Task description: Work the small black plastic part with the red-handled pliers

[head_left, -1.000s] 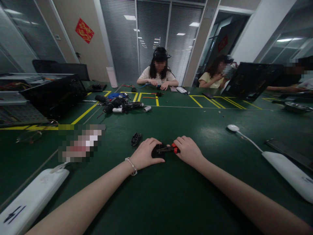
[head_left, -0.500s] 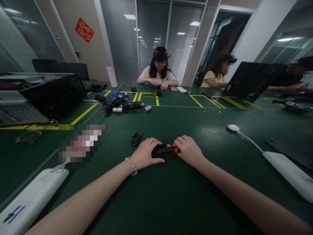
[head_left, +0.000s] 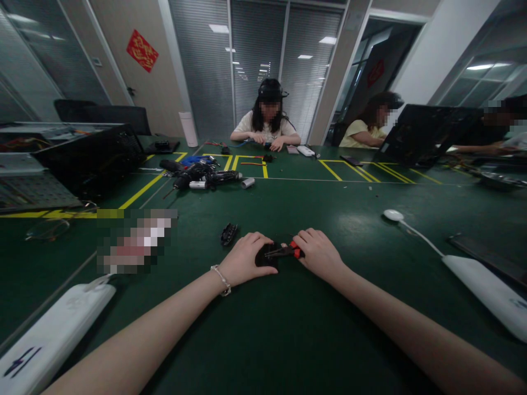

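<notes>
My left hand [head_left: 246,258] lies curled over a small round black part [head_left: 264,256] on the green table, holding it down. My right hand [head_left: 319,253] is closed on red-handled pliers [head_left: 284,251], whose dark jaws point left onto the black part. A bracelet circles my left wrist. A second small black piece [head_left: 229,233] lies loose just left of my left hand.
White power banks lie at the near left [head_left: 49,334] and near right [head_left: 486,291], the right one with a cable to a white puck [head_left: 392,214]. A heap of black tools [head_left: 201,176] sits further back. Black cases stand at left [head_left: 90,159] and right. Other people work across the table.
My hands, the pliers and the black part have stayed in place. Only a person at the back right has shifted their head.
</notes>
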The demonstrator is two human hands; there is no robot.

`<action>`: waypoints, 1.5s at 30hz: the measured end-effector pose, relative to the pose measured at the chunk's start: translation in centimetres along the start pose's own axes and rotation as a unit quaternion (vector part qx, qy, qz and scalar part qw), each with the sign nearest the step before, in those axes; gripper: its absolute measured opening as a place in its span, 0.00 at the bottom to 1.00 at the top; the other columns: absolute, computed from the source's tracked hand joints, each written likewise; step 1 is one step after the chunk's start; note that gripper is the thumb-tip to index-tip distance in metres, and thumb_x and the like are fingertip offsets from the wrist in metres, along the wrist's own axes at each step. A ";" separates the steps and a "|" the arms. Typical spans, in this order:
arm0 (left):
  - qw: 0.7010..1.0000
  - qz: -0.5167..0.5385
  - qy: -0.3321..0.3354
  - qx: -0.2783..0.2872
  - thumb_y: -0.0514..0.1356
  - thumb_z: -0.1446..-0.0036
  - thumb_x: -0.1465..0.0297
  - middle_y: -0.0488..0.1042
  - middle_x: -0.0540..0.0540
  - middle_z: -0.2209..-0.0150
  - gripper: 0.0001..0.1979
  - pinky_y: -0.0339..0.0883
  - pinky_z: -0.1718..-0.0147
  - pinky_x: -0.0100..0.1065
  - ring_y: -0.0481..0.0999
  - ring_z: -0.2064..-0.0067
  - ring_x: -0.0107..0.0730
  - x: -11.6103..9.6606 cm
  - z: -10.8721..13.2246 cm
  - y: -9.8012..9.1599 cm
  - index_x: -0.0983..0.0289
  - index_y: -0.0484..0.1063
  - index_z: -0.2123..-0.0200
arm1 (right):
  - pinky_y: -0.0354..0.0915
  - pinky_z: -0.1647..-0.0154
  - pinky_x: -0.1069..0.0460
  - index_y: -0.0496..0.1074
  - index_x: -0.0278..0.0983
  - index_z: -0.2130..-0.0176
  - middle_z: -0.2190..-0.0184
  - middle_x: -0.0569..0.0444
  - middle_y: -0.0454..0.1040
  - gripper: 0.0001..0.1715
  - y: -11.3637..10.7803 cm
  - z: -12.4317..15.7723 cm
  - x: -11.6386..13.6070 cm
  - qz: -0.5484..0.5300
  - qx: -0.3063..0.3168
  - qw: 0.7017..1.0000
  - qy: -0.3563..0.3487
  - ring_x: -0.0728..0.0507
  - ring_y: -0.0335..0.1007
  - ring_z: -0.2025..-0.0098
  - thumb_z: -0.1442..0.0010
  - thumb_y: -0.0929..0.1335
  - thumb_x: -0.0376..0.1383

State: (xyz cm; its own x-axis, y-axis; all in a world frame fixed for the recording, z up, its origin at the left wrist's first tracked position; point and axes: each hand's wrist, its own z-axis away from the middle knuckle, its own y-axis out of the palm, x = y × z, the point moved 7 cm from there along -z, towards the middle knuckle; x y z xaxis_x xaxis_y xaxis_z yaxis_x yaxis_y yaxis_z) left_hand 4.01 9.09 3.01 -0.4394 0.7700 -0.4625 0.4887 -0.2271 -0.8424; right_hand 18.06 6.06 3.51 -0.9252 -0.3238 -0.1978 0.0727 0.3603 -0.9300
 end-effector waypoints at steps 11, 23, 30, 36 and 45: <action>1.000 -0.002 -0.001 0.004 0.61 0.56 0.54 0.64 0.55 0.57 0.29 0.62 0.60 0.42 0.65 0.57 0.41 0.0 0.0 0.0 0.60 0.60 0.53 | 0.57 0.61 0.48 0.67 0.34 0.62 0.64 0.48 0.69 0.15 -0.4 0.0 0.3 0.012 -0.006 1.000 -0.011 0.42 0.60 0.62 0.54 0.66 0.32; 1.000 -0.015 -0.001 0.003 0.61 0.57 0.53 0.64 0.55 0.58 0.29 0.61 0.60 0.42 0.65 0.57 0.41 0.0 0.0 0.0 0.60 0.61 0.53 | 0.57 0.62 0.49 0.67 0.34 0.62 0.64 0.48 0.69 0.14 -0.2 -0.1 0.3 0.003 -0.003 1.000 -0.014 0.42 0.60 0.62 0.54 0.66 0.32; 1.000 -0.019 -0.003 0.005 0.62 0.58 0.54 0.64 0.55 0.58 0.30 0.61 0.59 0.42 0.65 0.57 0.42 0.0 0.1 -0.1 0.60 0.61 0.53 | 0.57 0.62 0.49 0.67 0.34 0.62 0.65 0.49 0.69 0.14 0.1 0.0 0.1 -0.009 -0.005 1.000 -0.009 0.43 0.60 0.63 0.53 0.66 0.32; 1.000 -0.008 -0.011 0.011 0.61 0.58 0.53 0.64 0.55 0.58 0.30 0.62 0.60 0.42 0.65 0.57 0.42 0.0 0.1 -0.1 0.60 0.61 0.53 | 0.57 0.62 0.50 0.67 0.34 0.63 0.65 0.49 0.69 0.14 0.0 0.0 0.0 -0.010 0.003 1.000 -0.007 0.43 0.60 0.63 0.54 0.67 0.32; 1.000 -0.005 0.000 0.007 0.62 0.57 0.54 0.64 0.55 0.57 0.29 0.61 0.59 0.43 0.65 0.56 0.42 0.1 0.0 0.0 0.59 0.61 0.53 | 0.57 0.63 0.50 0.67 0.34 0.63 0.65 0.50 0.69 0.14 -0.1 -0.1 0.1 -0.014 0.002 1.000 -0.010 0.43 0.60 0.63 0.53 0.66 0.32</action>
State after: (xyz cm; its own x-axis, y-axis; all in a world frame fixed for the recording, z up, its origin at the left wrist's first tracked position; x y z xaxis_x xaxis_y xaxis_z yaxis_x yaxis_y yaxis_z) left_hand 3.93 9.14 2.97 -0.4440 0.7721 -0.4547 0.4739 -0.2283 -0.8505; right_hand 17.89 6.05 3.61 -0.9189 -0.3520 -0.1782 0.0485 0.3476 -0.9364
